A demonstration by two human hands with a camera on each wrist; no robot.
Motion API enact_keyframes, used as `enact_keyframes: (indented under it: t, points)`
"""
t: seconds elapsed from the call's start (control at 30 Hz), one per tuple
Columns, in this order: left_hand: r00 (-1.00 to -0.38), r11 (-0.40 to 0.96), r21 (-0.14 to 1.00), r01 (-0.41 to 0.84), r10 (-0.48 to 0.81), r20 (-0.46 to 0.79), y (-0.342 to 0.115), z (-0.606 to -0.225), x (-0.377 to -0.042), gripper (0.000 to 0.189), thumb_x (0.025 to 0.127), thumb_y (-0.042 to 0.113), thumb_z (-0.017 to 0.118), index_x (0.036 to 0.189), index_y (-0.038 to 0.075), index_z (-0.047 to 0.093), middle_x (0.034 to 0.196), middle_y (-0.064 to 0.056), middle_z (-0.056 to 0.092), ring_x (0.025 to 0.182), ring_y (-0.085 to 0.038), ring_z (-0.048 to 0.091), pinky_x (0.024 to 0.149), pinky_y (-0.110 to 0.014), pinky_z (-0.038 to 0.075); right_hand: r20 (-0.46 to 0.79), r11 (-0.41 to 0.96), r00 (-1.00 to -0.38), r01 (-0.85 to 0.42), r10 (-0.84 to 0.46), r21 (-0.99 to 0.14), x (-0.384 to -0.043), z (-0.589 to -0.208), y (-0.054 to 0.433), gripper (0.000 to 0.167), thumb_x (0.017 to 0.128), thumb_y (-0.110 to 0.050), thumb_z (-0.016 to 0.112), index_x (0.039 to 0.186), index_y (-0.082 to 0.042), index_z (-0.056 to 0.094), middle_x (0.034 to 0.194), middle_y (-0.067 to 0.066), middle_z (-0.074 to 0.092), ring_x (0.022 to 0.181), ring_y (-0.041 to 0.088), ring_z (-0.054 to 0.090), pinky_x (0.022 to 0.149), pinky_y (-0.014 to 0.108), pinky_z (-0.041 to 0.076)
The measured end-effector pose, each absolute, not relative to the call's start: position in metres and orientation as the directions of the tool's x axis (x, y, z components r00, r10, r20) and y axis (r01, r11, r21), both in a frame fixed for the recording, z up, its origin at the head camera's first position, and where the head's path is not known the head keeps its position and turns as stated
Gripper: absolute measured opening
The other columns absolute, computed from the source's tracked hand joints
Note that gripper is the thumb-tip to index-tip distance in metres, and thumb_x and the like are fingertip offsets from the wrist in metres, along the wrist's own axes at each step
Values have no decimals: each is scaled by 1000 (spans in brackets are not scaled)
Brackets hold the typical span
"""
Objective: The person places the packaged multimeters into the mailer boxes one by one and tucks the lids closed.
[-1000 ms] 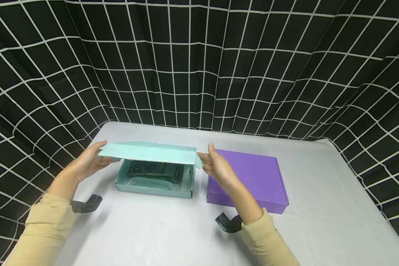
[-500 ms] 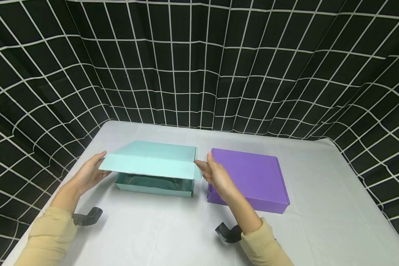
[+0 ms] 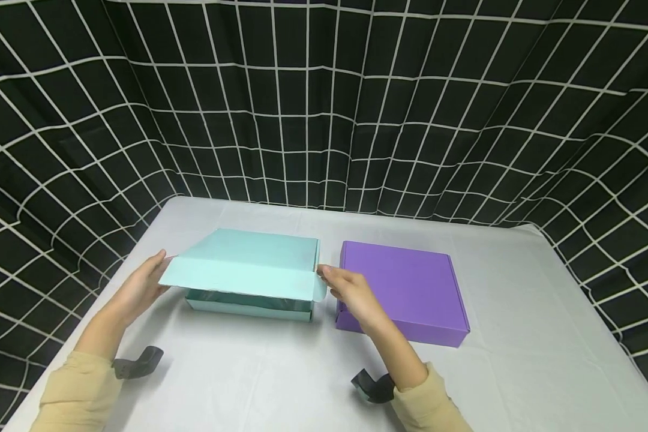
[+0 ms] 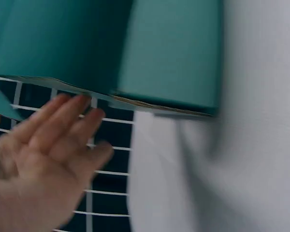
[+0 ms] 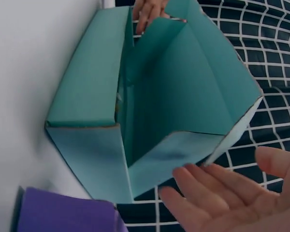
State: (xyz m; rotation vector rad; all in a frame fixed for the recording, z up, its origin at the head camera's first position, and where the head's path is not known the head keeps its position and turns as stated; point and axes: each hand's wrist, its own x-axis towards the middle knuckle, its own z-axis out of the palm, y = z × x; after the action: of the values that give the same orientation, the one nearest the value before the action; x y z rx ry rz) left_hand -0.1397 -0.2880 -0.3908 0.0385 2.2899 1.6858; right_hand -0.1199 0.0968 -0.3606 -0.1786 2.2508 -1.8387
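A teal cardboard box (image 3: 248, 307) sits on the white table (image 3: 281, 372), its hinged lid (image 3: 248, 264) lowered almost onto the base. My left hand (image 3: 140, 289) touches the lid's left edge with straight fingers; in the left wrist view this hand (image 4: 43, 159) is spread beside the box (image 4: 169, 53). My right hand (image 3: 348, 291) rests at the lid's right side flap, fingers straight. In the right wrist view that hand (image 5: 222, 198) lies open under the flap, and the lid's inside (image 5: 193, 96) stands slightly ajar. The box's contents are hidden.
A closed purple box (image 3: 405, 288) lies just right of the teal one, close behind my right hand. A black curtain with a white grid (image 3: 324, 108) surrounds the table on three sides. Bare tabletop shows in front of both boxes and at the far right.
The teal lid has come down from half raised to nearly closed, covering the bagged item seen inside. Both hands went down with it at its two ends.
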Motion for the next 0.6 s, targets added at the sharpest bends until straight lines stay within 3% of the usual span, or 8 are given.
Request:
enact_keyframes:
  t: [0.13,0.23,0.37,0.6]
  points:
    - [-976,408,907,-99,138,-169,-287,-377,-130,79,102,56,16,150,-6,23,154,-30,21,142,-49,11,111,-68,9,-13,309,-995,-18,-98,-951,-115,-355,99,35,97,-22,58,124,0,65,123,16,65,119,32,58,102,50,44]
    - [-988,515,849,-119,25,-154,-284,-371,-124,77,101,57,26,147,-5,35,149,-29,34,139,-48,25,107,-71,17,32,371,-996,-60,-83,-927,-111,-349,100,31,95,-21,62,119,-3,69,120,13,67,117,31,60,98,50,47]
    - [-985,612,773,-164,-63,-159,-278,-364,-116,79,100,56,31,142,-10,39,143,-33,40,133,-53,31,102,-74,23,34,438,-990,-91,-136,-894,-106,-345,99,31,95,-23,63,117,-2,70,118,14,68,115,31,61,94,50,50]
    - [-975,683,704,-194,-54,-216,-271,-356,-107,77,104,48,22,135,-21,39,137,-41,38,129,-59,31,99,-75,26,-12,462,-978,-88,-210,-882,-101,-347,98,32,95,-26,63,112,0,72,111,12,71,110,30,64,92,48,52]
